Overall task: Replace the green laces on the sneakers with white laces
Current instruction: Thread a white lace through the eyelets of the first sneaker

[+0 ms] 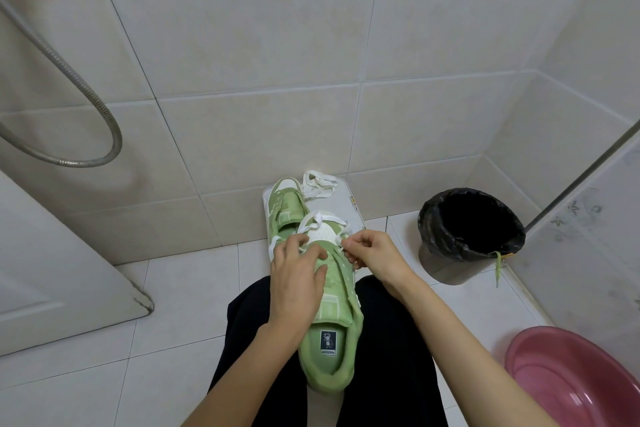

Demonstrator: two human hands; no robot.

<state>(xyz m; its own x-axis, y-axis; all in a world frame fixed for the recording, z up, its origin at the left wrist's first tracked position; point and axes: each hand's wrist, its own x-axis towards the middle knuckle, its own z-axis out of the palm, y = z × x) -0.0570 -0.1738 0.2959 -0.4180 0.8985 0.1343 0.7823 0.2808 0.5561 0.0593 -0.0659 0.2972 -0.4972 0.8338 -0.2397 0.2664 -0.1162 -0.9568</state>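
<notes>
1. A green sneaker [332,333] lies on the lap of dark trousers [391,340], heel nearest and toe pointing away. Both bare forearms reach forward to it.
2. Right of the sneaker's heel, on the floor, stands a pink basin [571,378]. It is cut off by the frame edge, so its contents cannot be told.
3. The left hand [298,274] lies palm down across the sneaker's tongue. Its fingers are straight and close together, pressing the tongue flat.
4. The right hand [374,253] is at the sneaker's right eyelet row, knuckles up and fingers curled. It pinches the white lace [313,222] between thumb and fingertips.
5. That lace is threaded through the eyelets near the toe and loops out just beyond the hands.
6. Just beyond the sneaker's toe, a second sneaker [287,204] rests on a white board [346,201].
7. Right of the toe, well apart, stands a bin [471,229] lined with a black bag. Its inside is too dark to read. A green lace [498,269] hangs over its rim.
8. Farthest, a loose white lace [318,184] lies on the board beside the second sneaker.
</notes>
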